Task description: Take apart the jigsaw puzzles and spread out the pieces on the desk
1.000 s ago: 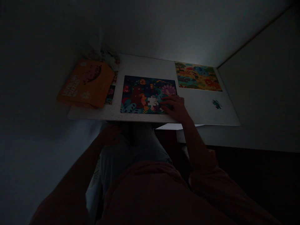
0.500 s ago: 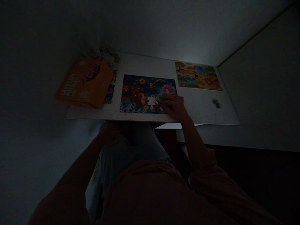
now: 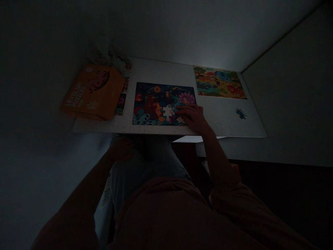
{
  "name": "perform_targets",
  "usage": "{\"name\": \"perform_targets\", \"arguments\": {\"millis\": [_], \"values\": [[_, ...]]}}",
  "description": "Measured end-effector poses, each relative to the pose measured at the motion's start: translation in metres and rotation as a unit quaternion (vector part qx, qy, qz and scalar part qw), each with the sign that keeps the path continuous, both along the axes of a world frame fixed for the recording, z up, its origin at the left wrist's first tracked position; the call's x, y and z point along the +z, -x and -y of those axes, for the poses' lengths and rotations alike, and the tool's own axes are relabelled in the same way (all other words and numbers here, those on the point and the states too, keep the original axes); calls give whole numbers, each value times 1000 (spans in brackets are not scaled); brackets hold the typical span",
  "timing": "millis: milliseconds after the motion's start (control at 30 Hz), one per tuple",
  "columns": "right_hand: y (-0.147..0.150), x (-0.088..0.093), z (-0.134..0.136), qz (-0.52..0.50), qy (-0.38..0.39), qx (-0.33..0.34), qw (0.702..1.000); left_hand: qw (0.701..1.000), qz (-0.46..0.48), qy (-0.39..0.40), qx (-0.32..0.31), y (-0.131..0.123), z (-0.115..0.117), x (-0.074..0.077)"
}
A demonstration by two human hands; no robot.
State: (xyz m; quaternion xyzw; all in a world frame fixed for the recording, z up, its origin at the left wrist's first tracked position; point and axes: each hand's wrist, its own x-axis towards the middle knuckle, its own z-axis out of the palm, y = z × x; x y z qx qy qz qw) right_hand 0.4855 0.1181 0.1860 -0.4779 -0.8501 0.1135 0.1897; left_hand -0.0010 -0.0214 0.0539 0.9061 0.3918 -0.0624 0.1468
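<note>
My right hand (image 3: 191,116) lies over the right lower part of a dark jigsaw puzzle (image 3: 149,100) with forest animals on it. Its fingers stretch leftward, and the fingertips touch pieces just right of a white, piece-shaped gap (image 3: 168,111). No piece shows lifted between these fingers, though the palm covers part of the puzzle. Below the table edge, my left hand (image 3: 121,150) rests on my thigh, fingers laid out and holding nothing; the dimness blurs its outline. To the right of my right hand lies a loose puzzle piece or small cluster (image 3: 240,114).
An orange puzzle box (image 3: 95,92) stands on the table's left, partly covering picture cards (image 3: 120,105). Behind it is crinkled clear plastic (image 3: 119,62). A yellow animal puzzle (image 3: 220,83) lies at the back right. Walls border the white table (image 3: 158,69).
The view has shifted very slightly. My right hand stays at nearly the same spot on the puzzle, and my left hand remains on my thigh.
</note>
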Motion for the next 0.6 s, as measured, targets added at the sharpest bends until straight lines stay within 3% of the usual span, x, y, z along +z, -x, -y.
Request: {"name": "perform_targets", "arguments": {"millis": [233,600], "values": [[0,1,-3,-27,13,9,1000,1000,1,8,5,0,-1,-5],[-2,0,1,13,-4,32,999,1000,10,2,0,1,0,2]]}}
